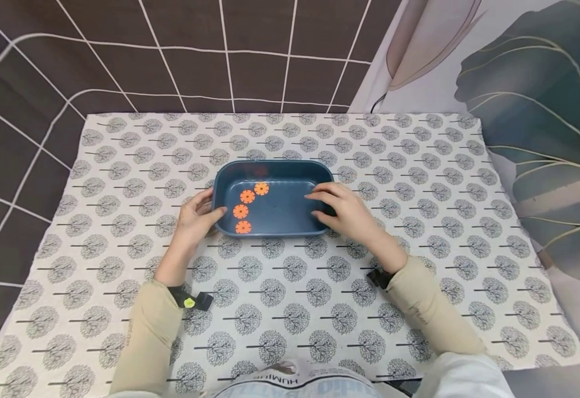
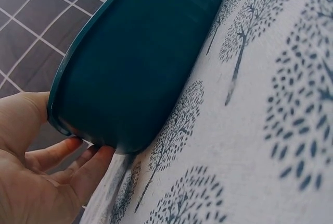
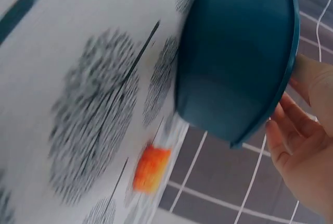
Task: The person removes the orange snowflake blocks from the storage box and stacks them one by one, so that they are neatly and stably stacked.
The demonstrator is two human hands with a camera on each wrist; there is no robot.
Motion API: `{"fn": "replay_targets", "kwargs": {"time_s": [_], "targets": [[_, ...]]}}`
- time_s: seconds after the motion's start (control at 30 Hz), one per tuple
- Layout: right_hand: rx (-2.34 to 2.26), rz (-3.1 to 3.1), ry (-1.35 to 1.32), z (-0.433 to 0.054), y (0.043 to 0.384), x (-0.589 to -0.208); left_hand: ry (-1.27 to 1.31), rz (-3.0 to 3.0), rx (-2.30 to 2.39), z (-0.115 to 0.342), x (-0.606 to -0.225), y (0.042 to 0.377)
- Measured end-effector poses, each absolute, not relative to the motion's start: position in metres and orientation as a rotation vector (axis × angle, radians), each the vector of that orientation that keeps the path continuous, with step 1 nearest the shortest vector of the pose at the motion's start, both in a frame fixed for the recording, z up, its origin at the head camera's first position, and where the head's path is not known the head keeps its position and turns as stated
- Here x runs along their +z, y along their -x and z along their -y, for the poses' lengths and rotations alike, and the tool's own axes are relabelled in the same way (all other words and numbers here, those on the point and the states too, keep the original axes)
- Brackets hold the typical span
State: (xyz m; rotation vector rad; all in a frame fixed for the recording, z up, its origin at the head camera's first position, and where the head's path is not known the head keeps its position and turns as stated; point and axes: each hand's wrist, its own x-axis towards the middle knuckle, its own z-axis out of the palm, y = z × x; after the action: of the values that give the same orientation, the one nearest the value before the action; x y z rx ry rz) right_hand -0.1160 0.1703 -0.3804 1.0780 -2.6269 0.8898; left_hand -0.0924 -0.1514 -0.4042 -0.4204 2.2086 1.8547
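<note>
Dark blue plastic is forming a container (image 1: 285, 209) sitting mid-frame on the cloth-covered desk (image 1: 297, 296); four orange notched discs (image 1: 240, 211) are lying in a curve at its left. The left hand (image 1: 192, 218) is pinching the left rim; the right hand (image 1: 348, 214) is hanging over the right rim, fingers loosely bent, thumb apart, holding nothing visible.

The head view looks from high above, forward and down, and from its distance it takes in the blue basin (image 1: 287, 209), both hands and much of the printed cloth (image 1: 290, 367), with the tiled backdrop (image 1: 190, 74) behind. Each wrist view looks from low and very near, turned strongly sideways, toward the basin's outer wall. These two share the basin, cloth and backdrop, which the head view also shows.
</note>
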Motion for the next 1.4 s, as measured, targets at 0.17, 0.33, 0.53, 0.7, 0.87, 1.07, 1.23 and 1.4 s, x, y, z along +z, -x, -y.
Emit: {"fn": "replay_targets", "kwargs": {"time_s": [0.17, 0.33, 0.53, 0.7, 0.87, 1.07, 1.23, 1.4], "targets": [[0.844, 2.65, -1.113, -0.145, 0.116, -0.38, 0.427, -2.193, 1.867, 0.152, -0.406, 0.092], [0.827, 2.628, -1.151, -0.116, 0.115, -0.381, 0.453, -2.191, 1.856, 0.152, -0.405, 0.092], [0.872, 2.61, -1.173, -0.086, 0.116, -0.383, 0.449, -2.214, 1.85, 0.152, -0.403, 0.093], [0.877, 2.67, -1.185, -0.069, 0.117, -0.385, 0.449, -2.209, 1.851, 0.152, -0.402, 0.093], [0.81, 2.76, -1.226, -0.059, 0.119, -0.386, 0.429, -2.219, 1.823, 0.152, -0.403, 0.094], [0.731, 2.844, -1.331, -0.047, 0.126, -0.387, 0.39, -2.219, 1.831, 0.15, -0.405, 0.094], [0.744, 2.872, -1.432, -0.04, 0.133, -0.391, 0.369, -2.219, 1.85, 0.149, -0.406, 0.093], [0.824, 2.932, -1.483, -0.035, 0.137, -0.394, 0.359, -2.248, 1.85, 0.151, -0.407, 0.093]]}}
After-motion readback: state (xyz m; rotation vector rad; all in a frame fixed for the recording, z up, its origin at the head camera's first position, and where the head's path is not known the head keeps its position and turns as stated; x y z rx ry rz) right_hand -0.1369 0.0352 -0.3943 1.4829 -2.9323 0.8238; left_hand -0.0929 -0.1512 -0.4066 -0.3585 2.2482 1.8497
